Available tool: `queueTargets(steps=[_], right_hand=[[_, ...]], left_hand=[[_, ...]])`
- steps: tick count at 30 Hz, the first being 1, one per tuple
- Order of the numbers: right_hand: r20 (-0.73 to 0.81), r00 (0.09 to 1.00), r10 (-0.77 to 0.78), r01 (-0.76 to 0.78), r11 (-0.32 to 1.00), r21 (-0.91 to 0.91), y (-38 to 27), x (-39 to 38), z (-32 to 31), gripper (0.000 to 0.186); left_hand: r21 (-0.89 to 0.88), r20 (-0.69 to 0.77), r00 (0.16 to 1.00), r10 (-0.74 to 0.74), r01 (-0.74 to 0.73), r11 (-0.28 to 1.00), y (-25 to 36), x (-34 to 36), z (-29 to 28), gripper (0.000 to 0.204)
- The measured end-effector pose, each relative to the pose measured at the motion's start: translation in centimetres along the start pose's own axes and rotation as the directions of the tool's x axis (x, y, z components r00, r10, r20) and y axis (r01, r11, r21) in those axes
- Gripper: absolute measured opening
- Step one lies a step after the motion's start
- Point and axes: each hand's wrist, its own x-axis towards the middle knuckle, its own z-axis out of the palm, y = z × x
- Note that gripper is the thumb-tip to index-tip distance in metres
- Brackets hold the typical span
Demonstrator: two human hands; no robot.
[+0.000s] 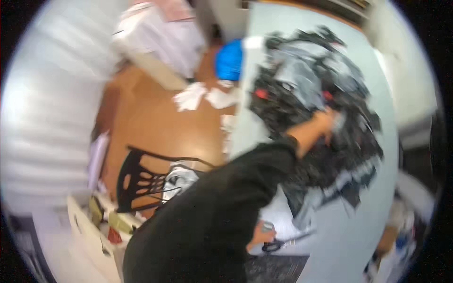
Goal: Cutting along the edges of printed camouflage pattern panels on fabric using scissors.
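My left arm, in a black sleeve, stretches across the table. My left hand (pixel 324 123) is in among a large heap of crumpled black and grey plastic bags or film (pixel 302 80), with small red bits showing in it. Blur smears its fingers, so I cannot tell if they grip the plastic. Lower down, partly hidden behind the left sleeve, my right hand (pixel 262 235) is closed around the handles of dark scissors (pixel 278 244). Their blades point right, over the table just below the heap.
The heap lies on a long pale table (pixel 349 240). A black chair (pixel 141 181) with pale cloth or plastic on it stands left. White scraps (pixel 191 96) and a blue bundle (pixel 229 60) lie on the brown floor. Beyond is a white-covered stack (pixel 163 37). Assorted items (pixel 396 236) sit right of the table.
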Motion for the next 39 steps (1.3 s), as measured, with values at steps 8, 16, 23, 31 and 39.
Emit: queueTargets(steps=[8, 16, 23, 31, 39], right_hand=[[-0.132, 0.949, -0.286, 0.159, 0.797, -0.582, -2.8, -0.7, 4.8, 0.133], [-0.131, 0.965, -0.229, 0.062, 0.679, -0.732, -3.5, 0.4, 4.5, 0.123], [-0.114, 0.993, -0.044, -0.018, 0.869, -0.495, -2.0, 7.4, 1.1, 0.123], [-0.065, 0.997, -0.048, 0.017, 0.910, -0.414, -2.0, 6.0, -3.5, 0.124], [-0.090, 0.996, -0.028, 0.002, 0.961, -0.277, 0.9, 2.2, -7.1, 0.127]], left_hand=[[-0.008, -0.145, 0.977, -0.158, 0.159, 0.987, -4.2, -1.2, -1.3, 0.137], [0.180, -0.458, 0.885, -0.084, 0.185, 0.966, -0.6, 2.4, 4.0, 0.099], [0.090, -0.440, 0.897, -0.035, 0.082, 0.993, -0.1, 7.8, 5.4, 0.061], [-0.079, -0.326, 0.945, 0.000, -0.027, 0.997, 3.4, 5.8, 6.6, 0.060], [-0.312, -0.309, 0.948, 0.076, -0.177, 0.933, 8.2, -3.4, 3.8, 0.075]])
